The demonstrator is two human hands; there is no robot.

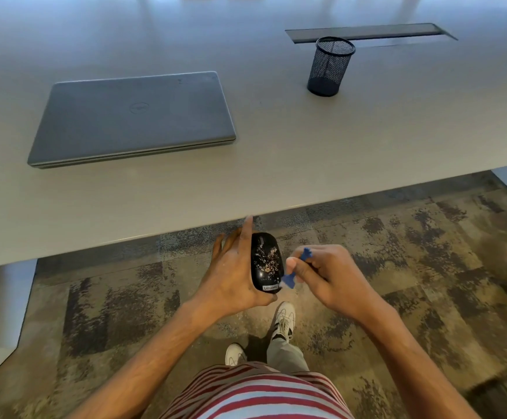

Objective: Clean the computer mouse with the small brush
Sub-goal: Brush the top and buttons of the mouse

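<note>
We see the left hand (231, 273) holding the black computer mouse (266, 263) out over the carpeted floor (427, 252), just off the near edge of the counter (276, 176). The left fingers (247, 229) lie along the mouse's 9 o'clock side, the forefinger straight and pointing toward 12 o'clock, while the thumb wraps under the mouse's 6 o'clock end. The mouse's glossy top faces up, speckled with pale dust, and a small label sits near its 6 o'clock end.

At 3 o'clock of the mouse, the right hand (327, 276) pinches the small brush (296, 269) between thumb and curled fingers. The brush is blue; its head sits at the mouse's 5 o'clock corner, touching or just beside the label, and its tail sticks out above the knuckles.

On the counter, a closed grey laptop (131, 119) lies at 10 o'clock from the hands, and a black mesh pen cup (330, 66) stands upright at 1 o'clock, just in front of a long cable slot (397, 33). Below the hands we see a striped shirt (255, 391) and two white shoes (284, 320) on the carpet.
</note>
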